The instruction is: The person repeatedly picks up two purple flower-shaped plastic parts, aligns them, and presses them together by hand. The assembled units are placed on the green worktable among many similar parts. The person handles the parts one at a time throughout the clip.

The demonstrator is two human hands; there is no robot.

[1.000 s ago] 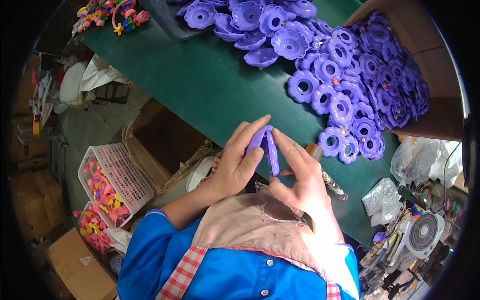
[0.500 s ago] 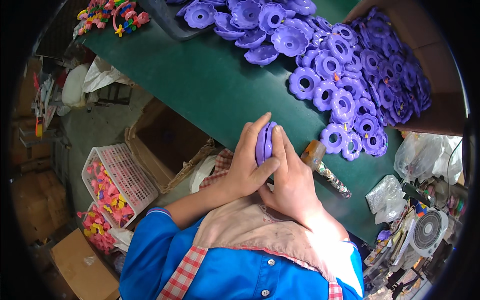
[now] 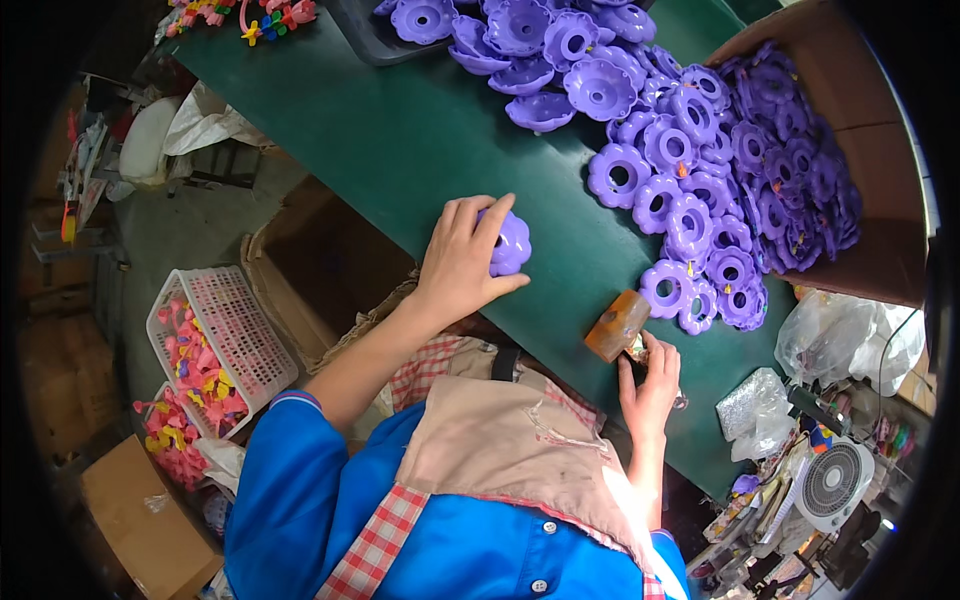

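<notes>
My left hand (image 3: 462,250) is closed around a purple flower-shaped plastic piece (image 3: 511,245) at the near edge of the green table. Its fingers lie over the piece's left side and hide much of it. Farther right, my right hand (image 3: 652,382) grips the wrapped handle of a mallet (image 3: 617,326) with an orange-brown head. The mallet rests low over the tabletop, its handle mostly covered by my fingers. Beyond both hands, purple flower rings (image 3: 689,222) lie heaped toward the right, and purple flower-shaped cups (image 3: 601,88) are piled at the far side.
A cardboard box (image 3: 873,160) spills purple rings at the right. A dark tray (image 3: 372,38) stands at the far edge. Left of the table are an open carton (image 3: 268,275) and a white basket (image 3: 262,345) of pink and yellow pieces. A fan (image 3: 832,485) and plastic bags (image 3: 838,335) sit at right.
Both hands were pressed together around the purple piece. Now my left hand holds it alone, lower on the table, while my right hand has moved right and taken hold of the mallet.
</notes>
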